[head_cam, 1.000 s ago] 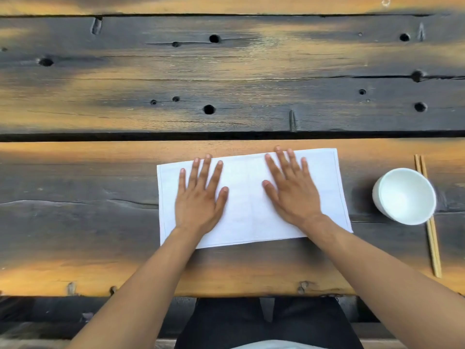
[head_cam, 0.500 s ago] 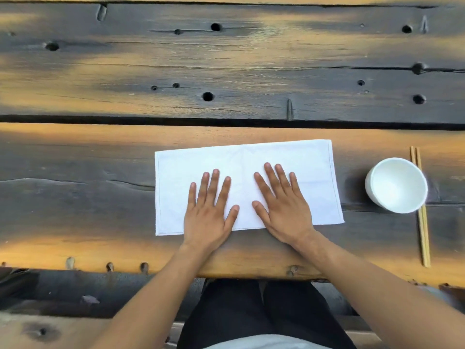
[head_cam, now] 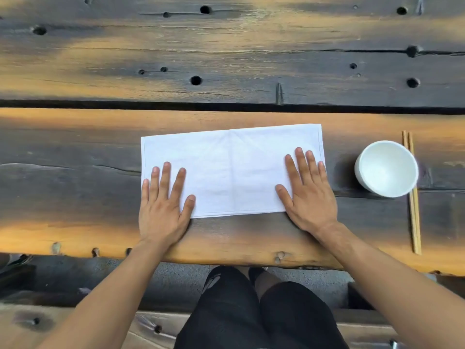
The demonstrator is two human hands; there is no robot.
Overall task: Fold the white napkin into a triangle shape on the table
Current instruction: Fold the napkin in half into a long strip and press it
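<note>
The white napkin (head_cam: 234, 170) lies flat on the wooden table (head_cam: 226, 59) as a long rectangle, with faint creases running down its middle. My left hand (head_cam: 163, 205) rests palm down on its near left corner, fingers spread. My right hand (head_cam: 308, 192) rests palm down on its near right corner, fingers spread, reaching the right edge. Both palms hang over the napkin's near edge onto the wood. Neither hand grips the cloth.
A white bowl (head_cam: 386, 168) stands to the right of the napkin, with a pair of wooden chopsticks (head_cam: 412, 197) lying lengthwise just beyond it. A dark gap between planks (head_cam: 226, 107) runs behind the napkin. The table's near edge (head_cam: 239, 261) is close to my wrists.
Both hands slid apart from the napkin's middle to its near left and right corners. The view has tilted down slightly.
</note>
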